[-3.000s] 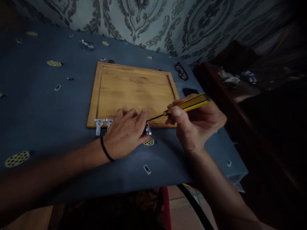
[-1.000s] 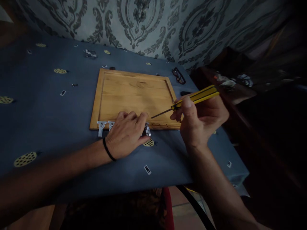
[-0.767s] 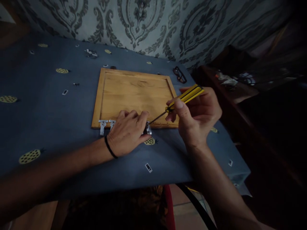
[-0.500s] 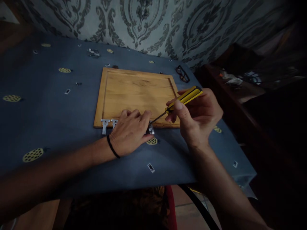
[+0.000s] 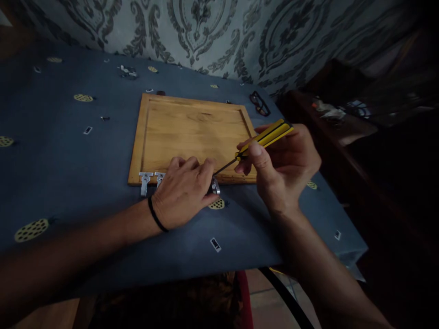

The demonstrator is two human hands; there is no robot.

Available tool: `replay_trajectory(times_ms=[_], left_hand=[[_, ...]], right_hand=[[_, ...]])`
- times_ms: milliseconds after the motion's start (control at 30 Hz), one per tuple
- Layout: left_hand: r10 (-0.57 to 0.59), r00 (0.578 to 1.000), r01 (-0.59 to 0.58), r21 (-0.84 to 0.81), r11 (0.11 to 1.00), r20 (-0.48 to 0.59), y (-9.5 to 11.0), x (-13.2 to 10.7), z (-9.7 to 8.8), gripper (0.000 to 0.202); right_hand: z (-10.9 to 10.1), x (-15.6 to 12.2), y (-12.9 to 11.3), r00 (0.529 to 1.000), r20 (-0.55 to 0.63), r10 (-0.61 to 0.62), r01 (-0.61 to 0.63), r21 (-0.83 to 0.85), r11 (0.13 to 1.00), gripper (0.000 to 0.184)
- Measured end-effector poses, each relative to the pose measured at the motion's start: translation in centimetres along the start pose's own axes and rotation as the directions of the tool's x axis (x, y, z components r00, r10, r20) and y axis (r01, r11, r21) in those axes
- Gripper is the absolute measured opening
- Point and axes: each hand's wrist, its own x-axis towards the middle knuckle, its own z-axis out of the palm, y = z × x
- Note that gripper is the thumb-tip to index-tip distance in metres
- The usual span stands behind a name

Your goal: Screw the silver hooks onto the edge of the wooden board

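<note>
My right hand (image 5: 283,164) is closed around the yellow and black handle of a screwdriver (image 5: 270,137). Its shaft slants down to the left, and its tip ends beside my left fingers. With fingers bent, my left hand (image 5: 187,189) grips a metal hinge (image 5: 215,186) at the near edge of a wooden panel (image 5: 192,132); most of the hinge is hidden under the hand. Left of it, a T-shaped metal hinge (image 5: 144,183) lies across the same edge, and another hinge (image 5: 158,178) is partly covered by my hand.
The panel lies on a blue tablecloth (image 5: 61,160) printed with pineapples. A small screw (image 5: 104,118) is at left, metal hardware (image 5: 127,71) at the far left, and eyeglasses (image 5: 259,104) at the far right. A patterned wall (image 5: 226,41) stands behind; dark furniture (image 5: 308,114) is at right.
The view has shifted slightly, so the panel and its left hinges appear a little farther left. Both hands keep nearly the same pose, the screwdriver still pointing at the hinge.
</note>
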Motion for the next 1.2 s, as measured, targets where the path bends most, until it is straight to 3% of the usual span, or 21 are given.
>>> replay_trajectory(times_ms=[333, 533, 767, 967, 1033, 1200], left_hand=[[-0.001, 1.000, 0.001, 0.004, 1.000, 0.003, 0.0, 0.0, -0.3, 0.050], [-0.005, 1.000, 0.004, -0.009, 1.000, -0.006, 0.0, -0.1, -0.1, 0.049], [-0.001, 1.000, 0.001, 0.002, 1.000, -0.010, 0.0, 0.0, -0.2, 0.052], [0.002, 1.000, -0.002, 0.000, 1.000, -0.021, 0.0, 0.0, -0.1, 0.049], [0.001, 1.000, -0.001, -0.006, 1.000, -0.019, -0.1, 0.0, -0.1, 0.050], [-0.002, 1.000, 0.002, -0.018, 1.000, -0.015, -0.1, 0.0, -0.2, 0.048]], right_hand=[[-0.3, 0.0, -0.2, 1.000, 0.019, 0.002, 0.000, -0.085, 0.996, 0.018], [-0.4, 0.0, -0.3, 0.999, 0.047, -0.001, 0.003, -0.038, 0.999, 0.022], [-0.6, 0.1, -1.1, 0.983, 0.185, 0.003, -0.007, 0.020, 1.000, 0.023], [-1.5, 0.4, -1.2, 0.959, 0.256, 0.121, -0.128, 0.010, 0.992, 0.026], [-1.6, 0.5, -1.2, 0.952, 0.279, 0.128, -0.134, 0.004, 0.991, 0.019], [-1.2, 0.0, -1.2, 0.988, 0.128, 0.081, -0.067, -0.114, 0.991, 0.013]])
